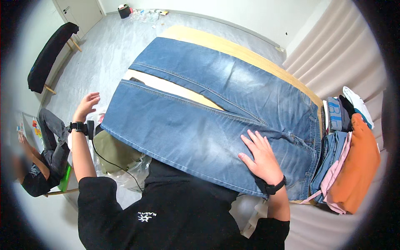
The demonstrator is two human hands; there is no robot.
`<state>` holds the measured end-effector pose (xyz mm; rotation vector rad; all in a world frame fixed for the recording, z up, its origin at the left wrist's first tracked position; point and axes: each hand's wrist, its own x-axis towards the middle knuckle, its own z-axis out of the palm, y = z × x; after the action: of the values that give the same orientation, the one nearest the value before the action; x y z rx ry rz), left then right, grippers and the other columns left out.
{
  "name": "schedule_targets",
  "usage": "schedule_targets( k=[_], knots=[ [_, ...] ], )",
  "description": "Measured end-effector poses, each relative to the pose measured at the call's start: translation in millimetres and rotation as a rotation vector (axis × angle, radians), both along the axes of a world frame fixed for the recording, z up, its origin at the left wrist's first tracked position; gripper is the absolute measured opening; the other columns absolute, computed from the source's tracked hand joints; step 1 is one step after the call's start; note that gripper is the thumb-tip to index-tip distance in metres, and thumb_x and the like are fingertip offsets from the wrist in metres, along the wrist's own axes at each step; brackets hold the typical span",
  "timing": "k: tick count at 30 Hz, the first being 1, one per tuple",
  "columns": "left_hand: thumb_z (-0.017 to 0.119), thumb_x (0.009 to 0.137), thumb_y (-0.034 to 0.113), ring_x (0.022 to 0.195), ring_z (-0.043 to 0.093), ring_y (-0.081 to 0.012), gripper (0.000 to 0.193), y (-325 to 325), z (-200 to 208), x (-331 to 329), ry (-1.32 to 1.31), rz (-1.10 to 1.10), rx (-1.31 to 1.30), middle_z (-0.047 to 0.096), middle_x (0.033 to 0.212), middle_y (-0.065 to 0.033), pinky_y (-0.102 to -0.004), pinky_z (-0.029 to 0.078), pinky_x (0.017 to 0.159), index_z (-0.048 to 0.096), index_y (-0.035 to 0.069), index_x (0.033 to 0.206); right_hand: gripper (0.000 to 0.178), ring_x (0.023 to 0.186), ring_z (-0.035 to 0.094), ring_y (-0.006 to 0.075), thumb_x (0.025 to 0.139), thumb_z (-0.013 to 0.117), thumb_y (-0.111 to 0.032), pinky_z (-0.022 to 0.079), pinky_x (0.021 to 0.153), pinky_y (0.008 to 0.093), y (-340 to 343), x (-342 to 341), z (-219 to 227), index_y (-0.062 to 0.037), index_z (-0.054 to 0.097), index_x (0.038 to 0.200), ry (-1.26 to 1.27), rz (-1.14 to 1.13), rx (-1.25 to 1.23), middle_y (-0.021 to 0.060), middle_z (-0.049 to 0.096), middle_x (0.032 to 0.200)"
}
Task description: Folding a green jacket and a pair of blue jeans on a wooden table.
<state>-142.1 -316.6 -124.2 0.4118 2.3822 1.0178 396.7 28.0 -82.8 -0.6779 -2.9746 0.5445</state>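
Jeans (200, 121) in blue denim are lying spread out on a light wooden table (233, 48), with the two legs pointing away from the person and a narrow strip of the tabletop showing between them. The waist part is lying toward the right end of the table. The right hand (260, 158) is resting flat on the denim near the seat, with fingers open and spread, so it is pressing and not gripping anything. The left hand (86, 106) is hanging in the air beside the left edge of the table, just beside the end of the near leg, with the fingers open and holding nothing. Both wrists are wearing a black band.

At the right end of the table a stack of folded clothes (346, 166) is standing: an orange piece, a pink one, some blue denim, and a white and dark piece on top.

On the floor under the left hand a clear plastic bag (125, 171) is lying open, and an olive green cloth (114, 152) is sitting partly in it. Far away by the wall a small dark bin (124, 11) is standing, with some clear wrappings (143, 16) scattered beside it. A black cloth (50, 56) is covering a wooden stand at the left wall. Another person (43, 162) in dark clothes is sitting low at the left edge.
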Motion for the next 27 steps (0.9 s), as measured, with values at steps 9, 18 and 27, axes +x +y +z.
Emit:
schedule_targets(
  k=[9,18,27],
  knots=[
    [0.045,0.092,0.054,0.116,0.051,-0.0259,0.058,13,-17,44,-0.338,0.014,-0.108,0.052,0.128,-0.0085,-0.0496,0.047,0.087,0.047,0.012,0.132,0.06,0.138,0.019,0.0424,0.089,0.055,-0.042,0.015,0.109,0.0583,7,-6,-19,-0.0203,0.037,0.142,-0.133,-0.005,-0.027,0.0202,0.023,0.15],
    [0.034,0.093,0.061,0.117,0.05,-0.026,0.065,-17,-62,33,-0.572,0.031,0.131,0.045,0.137,-0.0091,-0.0547,0.047,0.087,0.038,0.015,0.139,0.069,0.139,0.01,0.0448,0.086,0.058,-0.043,0.011,0.108,0.0617,10,-7,-20,-0.0236,0.029,0.146,-0.197,0.022,-0.071,0.022,0.012,0.152],
    [0.042,0.095,0.049,0.107,0.055,-0.0208,0.055,-22,-76,37,-0.333,0.031,0.269,0.054,0.124,-0.0037,-0.0398,0.052,0.078,0.038,0.019,0.14,0.068,0.138,0.013,0.0466,0.086,0.06,-0.038,0.014,0.107,0.0624,15,-15,-17,-0.0231,0.031,0.145,-0.195,-0.007,-0.071,0.0223,0.013,0.152]
  ],
)
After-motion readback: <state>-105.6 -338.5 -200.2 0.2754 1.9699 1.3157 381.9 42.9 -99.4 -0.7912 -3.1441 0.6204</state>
